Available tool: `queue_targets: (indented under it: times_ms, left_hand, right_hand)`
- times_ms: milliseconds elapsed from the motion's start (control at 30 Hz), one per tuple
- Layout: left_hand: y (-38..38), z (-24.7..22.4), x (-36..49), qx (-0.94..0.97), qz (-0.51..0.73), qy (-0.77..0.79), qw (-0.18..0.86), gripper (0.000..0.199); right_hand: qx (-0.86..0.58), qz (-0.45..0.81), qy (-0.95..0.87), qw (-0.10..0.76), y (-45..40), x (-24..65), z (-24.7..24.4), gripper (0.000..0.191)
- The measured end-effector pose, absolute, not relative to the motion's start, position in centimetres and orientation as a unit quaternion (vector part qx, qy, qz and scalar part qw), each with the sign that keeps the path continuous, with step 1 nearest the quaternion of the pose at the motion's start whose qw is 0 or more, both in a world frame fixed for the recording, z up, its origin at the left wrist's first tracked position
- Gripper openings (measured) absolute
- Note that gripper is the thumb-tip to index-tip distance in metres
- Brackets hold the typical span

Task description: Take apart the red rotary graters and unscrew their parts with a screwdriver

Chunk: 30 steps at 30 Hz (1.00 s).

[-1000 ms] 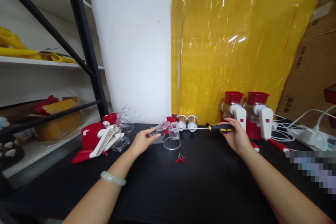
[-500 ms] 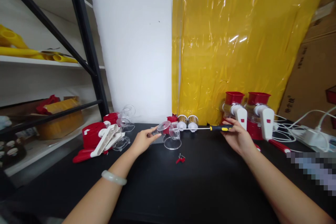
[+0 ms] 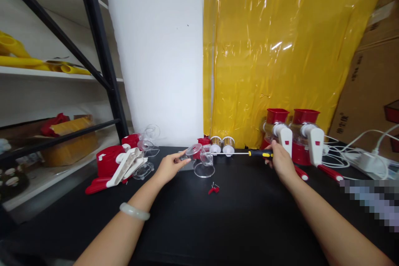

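My left hand [image 3: 171,167] pinches the left end of a clear plastic grater housing [image 3: 194,149], which lies sideways above the black table. In my right hand [image 3: 282,163] is a screwdriver [image 3: 261,153] with a black and yellow handle. Its long shaft points left, and the tip reaches into or against the right side of the housing; the exact contact is too small to see. Small red parts [image 3: 214,190] with thin metal pins lie on the table just below. Behind the housing stand a red piece [image 3: 204,141] and two drum graters [image 3: 228,145].
Two assembled red and white rotary graters [image 3: 306,133] stand at the right, near white cables and a power strip [image 3: 369,162]. At the left lie red bases with white crank arms [image 3: 124,168] and further clear housings [image 3: 148,146]. A black-framed shelf [image 3: 106,62] rises beyond them.
My right hand has turned on the screwdriver handle, its fingers now curled round further. The left hand and the housing look nearly unmoved.
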<state>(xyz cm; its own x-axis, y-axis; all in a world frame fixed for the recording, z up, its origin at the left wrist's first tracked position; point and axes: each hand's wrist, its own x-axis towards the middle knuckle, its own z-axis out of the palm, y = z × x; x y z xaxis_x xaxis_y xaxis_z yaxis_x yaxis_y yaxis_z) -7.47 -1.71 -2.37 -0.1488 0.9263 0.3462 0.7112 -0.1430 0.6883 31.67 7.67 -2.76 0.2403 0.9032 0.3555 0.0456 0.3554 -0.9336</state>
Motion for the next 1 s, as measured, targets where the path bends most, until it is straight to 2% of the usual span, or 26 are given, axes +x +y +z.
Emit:
queue_targets:
  times_ms: [100,300,567,700,867,1000]
  left_hand:
    - [-1.7,-2.4,-7.5,0.639,0.406,0.640,0.132,0.072]
    - [-1.7,-2.4,-7.5,0.638,0.406,0.641,0.129,0.072]
    - [-1.8,-2.4,-7.3,0.643,0.403,0.639,0.130,0.071]
    - [-1.8,-2.4,-7.3,0.643,0.406,0.635,0.135,0.071]
    - [-1.8,-2.3,-7.3,0.642,0.413,0.632,0.136,0.072]
    - [-1.9,-2.2,-7.3,0.639,0.415,0.633,0.139,0.072]
  right_hand:
    - [-0.472,0.358,-0.506,0.627,7.5,31.4,-2.6,0.045]
    - [-0.342,0.483,-0.397,0.701,7.6,30.2,-2.3,0.036]
    - [-0.250,0.617,-0.342,0.663,6.6,30.5,-1.5,0.039]
    - [-0.298,0.562,-0.389,0.666,7.2,30.5,-2.0,0.025]
    - [-0.409,0.419,-0.476,0.656,8.1,30.6,-2.9,0.042]
    - [-0.345,0.471,-0.449,0.676,7.7,30.6,-2.5,0.031]
